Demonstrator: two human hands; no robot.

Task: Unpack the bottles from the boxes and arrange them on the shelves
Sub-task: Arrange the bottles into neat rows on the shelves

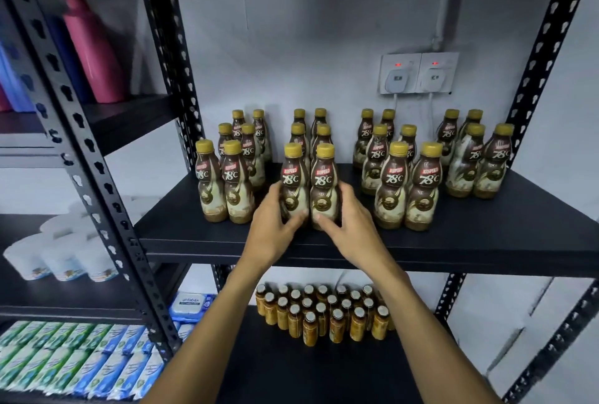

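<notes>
Where the middle row ends at the front of the black metal shelf (486, 238), two brown-and-cream plastic bottles with gold caps are held upright, side by side. The left bottle (293, 179) is grasped low by curled fingers of the left hand (275, 228); the right bottle (325, 183) likewise by the right hand (351, 225).

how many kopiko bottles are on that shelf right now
22 coffee bottles: six at left, six in middle, six right of centre, four far right; some may be hidden.
</notes>
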